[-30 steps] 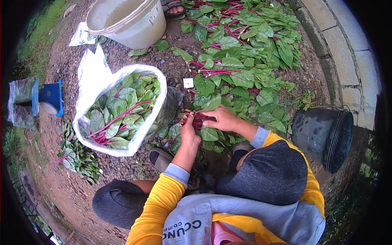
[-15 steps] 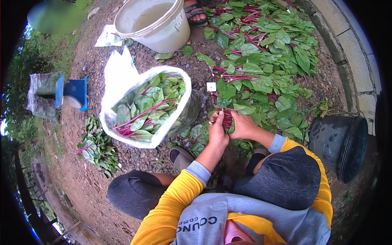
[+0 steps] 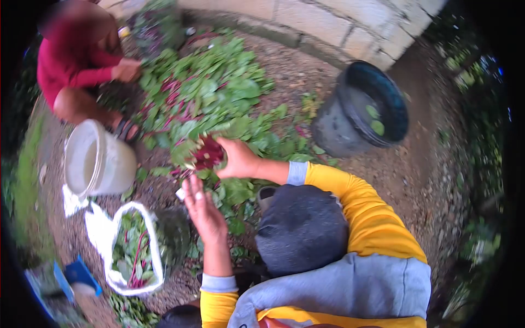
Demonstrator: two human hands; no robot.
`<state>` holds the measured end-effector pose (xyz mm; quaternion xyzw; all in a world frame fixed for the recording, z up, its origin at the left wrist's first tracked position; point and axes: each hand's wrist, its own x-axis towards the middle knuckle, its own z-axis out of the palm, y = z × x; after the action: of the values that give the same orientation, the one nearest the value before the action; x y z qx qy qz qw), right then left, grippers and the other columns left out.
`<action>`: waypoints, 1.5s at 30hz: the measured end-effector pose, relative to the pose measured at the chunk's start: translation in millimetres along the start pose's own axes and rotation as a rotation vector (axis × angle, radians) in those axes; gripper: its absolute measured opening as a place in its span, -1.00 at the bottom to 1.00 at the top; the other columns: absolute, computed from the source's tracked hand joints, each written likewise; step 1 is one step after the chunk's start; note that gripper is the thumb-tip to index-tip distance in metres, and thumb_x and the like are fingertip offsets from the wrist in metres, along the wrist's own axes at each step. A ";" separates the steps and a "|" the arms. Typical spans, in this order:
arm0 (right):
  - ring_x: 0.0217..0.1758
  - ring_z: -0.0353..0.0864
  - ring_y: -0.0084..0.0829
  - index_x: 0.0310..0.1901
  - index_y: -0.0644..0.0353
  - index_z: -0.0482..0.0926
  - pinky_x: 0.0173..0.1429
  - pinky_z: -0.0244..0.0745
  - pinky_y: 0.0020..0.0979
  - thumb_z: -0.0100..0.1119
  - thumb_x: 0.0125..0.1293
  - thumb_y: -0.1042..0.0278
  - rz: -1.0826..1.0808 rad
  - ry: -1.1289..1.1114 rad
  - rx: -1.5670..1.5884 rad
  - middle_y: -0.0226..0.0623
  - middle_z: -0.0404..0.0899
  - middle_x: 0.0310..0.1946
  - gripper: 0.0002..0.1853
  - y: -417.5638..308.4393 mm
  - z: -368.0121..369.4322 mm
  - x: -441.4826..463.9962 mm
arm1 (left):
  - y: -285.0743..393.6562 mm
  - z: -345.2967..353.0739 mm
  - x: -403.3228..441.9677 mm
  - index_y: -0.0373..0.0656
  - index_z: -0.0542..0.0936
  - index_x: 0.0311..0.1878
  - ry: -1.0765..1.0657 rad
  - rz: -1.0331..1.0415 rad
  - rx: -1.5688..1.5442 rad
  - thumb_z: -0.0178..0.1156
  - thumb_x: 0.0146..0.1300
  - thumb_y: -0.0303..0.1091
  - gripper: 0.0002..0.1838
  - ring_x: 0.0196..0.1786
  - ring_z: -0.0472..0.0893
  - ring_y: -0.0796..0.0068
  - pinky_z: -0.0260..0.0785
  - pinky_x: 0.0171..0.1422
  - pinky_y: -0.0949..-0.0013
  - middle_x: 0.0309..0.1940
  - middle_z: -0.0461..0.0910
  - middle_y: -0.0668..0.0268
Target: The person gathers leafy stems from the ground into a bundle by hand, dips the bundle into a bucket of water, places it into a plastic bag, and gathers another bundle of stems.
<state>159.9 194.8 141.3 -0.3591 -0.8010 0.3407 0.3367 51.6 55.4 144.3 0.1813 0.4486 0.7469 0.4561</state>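
My right hand (image 3: 239,158) is wrapped round a bundle of red-stemmed greens (image 3: 208,153), its cut stem ends facing left toward me. My left hand (image 3: 204,210) is just below the stem ends, palm up with its fingers stretched out, holding nothing. Beyond the bundle a large heap of leafy greens (image 3: 229,82) with red stems lies on the gravel. At lower left an open white-rimmed plastic bag (image 3: 158,273) holds more of these greens.
A black bucket (image 3: 342,120) with water and two leaves stands at the right, below a block wall (image 3: 328,19). A whitish bucket (image 3: 117,167) is at left, near a crouching person (image 3: 68,65) in red. Blue objects (image 3: 82,273) lie at lower left.
The view has turned toward the right, bringing the other person and the black bucket's inside into sight. My left hand has let go of the stems and opened; my right hand has lifted the bundle.
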 end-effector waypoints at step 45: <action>-0.11 0.59 -0.29 0.00 0.32 0.51 0.00 0.45 -0.33 0.41 -0.09 0.23 1.013 0.437 -0.306 -0.16 0.62 -0.17 -0.41 304.8 -382.7 -134.8 | -65.9 -54.6 34.2 -0.11 0.40 0.14 0.042 -0.366 0.229 0.13 0.30 -0.15 -0.59 0.01 0.49 0.53 0.25 0.10 0.39 0.04 0.52 0.32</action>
<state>634.9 358.0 68.6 -0.8048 -0.4810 0.2577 0.2336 30.9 68.6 55.5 0.1319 0.5654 0.5993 0.5511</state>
